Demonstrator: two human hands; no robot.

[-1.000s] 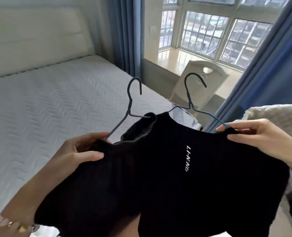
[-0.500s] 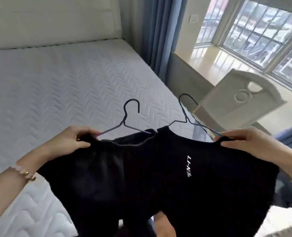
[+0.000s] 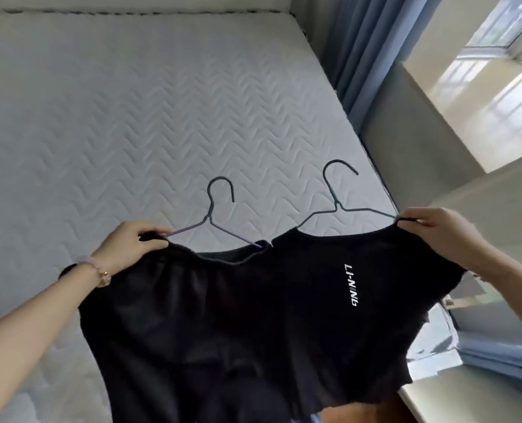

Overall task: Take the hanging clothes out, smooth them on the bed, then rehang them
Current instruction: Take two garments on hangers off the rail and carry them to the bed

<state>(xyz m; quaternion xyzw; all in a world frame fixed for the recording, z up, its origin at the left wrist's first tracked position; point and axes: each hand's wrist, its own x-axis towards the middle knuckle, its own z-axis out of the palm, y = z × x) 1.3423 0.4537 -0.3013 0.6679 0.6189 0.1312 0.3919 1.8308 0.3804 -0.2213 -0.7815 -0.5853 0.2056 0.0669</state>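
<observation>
Taking-out looks done: left hand and right hand, fingers clamped on cloth, hold the left black garment and right black garment on hangers at 6 o'clock. Bed sits at 11 o'clock; laying down, smoothing and rehanging remain.

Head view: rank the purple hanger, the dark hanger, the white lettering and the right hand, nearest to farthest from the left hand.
1. Purple hanger: its end is gripped by the left hand itself.
2. Dark hanger and white lettering: both right of centre, too close to call.
3. Right hand: far right, at the dark hanger's outer end.
</observation>
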